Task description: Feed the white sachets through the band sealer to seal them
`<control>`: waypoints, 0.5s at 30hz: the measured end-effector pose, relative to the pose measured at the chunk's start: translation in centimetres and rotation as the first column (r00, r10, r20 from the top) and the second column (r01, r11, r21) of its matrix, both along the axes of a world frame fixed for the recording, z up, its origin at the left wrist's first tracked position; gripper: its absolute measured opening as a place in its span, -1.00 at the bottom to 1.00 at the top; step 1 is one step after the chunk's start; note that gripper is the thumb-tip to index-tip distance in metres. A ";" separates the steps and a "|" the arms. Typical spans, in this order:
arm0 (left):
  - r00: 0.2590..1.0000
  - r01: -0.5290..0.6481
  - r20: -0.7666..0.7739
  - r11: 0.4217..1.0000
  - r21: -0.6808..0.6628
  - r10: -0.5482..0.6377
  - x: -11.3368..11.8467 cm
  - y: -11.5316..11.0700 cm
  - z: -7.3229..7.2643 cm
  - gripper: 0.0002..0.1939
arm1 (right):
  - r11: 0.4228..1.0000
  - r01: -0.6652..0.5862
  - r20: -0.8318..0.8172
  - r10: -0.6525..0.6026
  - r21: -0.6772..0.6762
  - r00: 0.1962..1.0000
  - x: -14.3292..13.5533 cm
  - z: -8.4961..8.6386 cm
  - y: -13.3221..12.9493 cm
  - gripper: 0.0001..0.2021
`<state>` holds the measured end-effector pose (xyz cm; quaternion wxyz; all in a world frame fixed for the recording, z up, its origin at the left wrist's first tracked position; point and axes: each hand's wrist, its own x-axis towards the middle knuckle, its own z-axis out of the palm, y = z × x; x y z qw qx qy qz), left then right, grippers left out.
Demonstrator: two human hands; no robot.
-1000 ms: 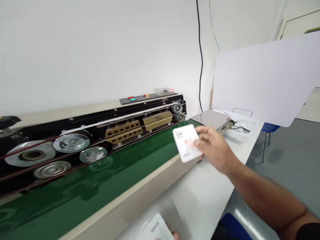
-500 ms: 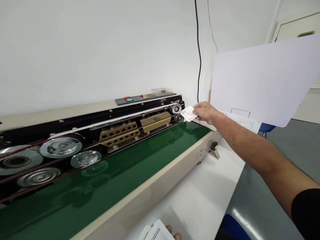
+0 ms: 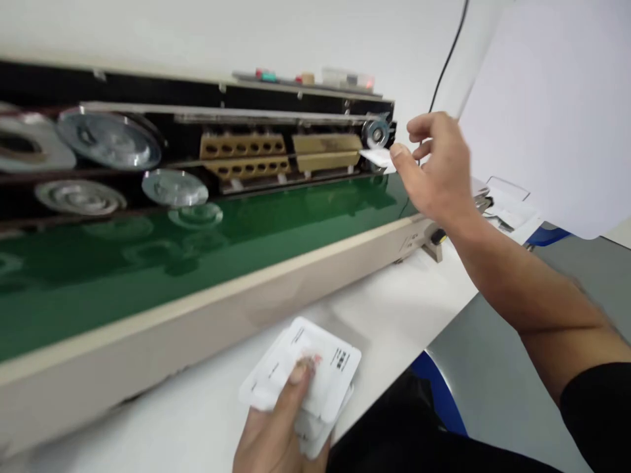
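My left hand (image 3: 290, 414) grips several white packets (image 3: 328, 374) fanned out over the table, its thumb pressed on the top one, which has black and red print. Up at the right end of the machine (image 3: 246, 95), my right hand (image 3: 436, 167) is beside a single white packet (image 3: 379, 157). That packet lies partly behind the thumb, tilted nearly flat, near the small metal roller (image 3: 377, 133). The thumb seems to touch it, and the index finger is bent above; whether the fingers still pinch it cannot be made out.
A green belt (image 3: 276, 220) runs along the machine's front, with a pale side rail (image 3: 236, 295). Large pulleys (image 3: 111, 141) are at left. A black knob (image 3: 438, 236), a wire stand (image 3: 507, 187), a white board (image 3: 547, 118) and a blue chair (image 3: 438, 387) are to the right.
The view has turned down and closer. My left hand with its packets has come fully into view. My right hand's fingers are now raised more, and the single packet appears flatter beside the roller.
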<state>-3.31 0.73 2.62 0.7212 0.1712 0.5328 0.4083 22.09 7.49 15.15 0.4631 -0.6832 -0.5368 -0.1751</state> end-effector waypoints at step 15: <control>0.963 -0.042 0.265 0.999 -0.018 0.045 0.0 0.5 0.0 -0.55 | 0.590 -0.741 -0.683 0.398 -0.321 0.613 -10.1 -10.2 -7.9 -0.75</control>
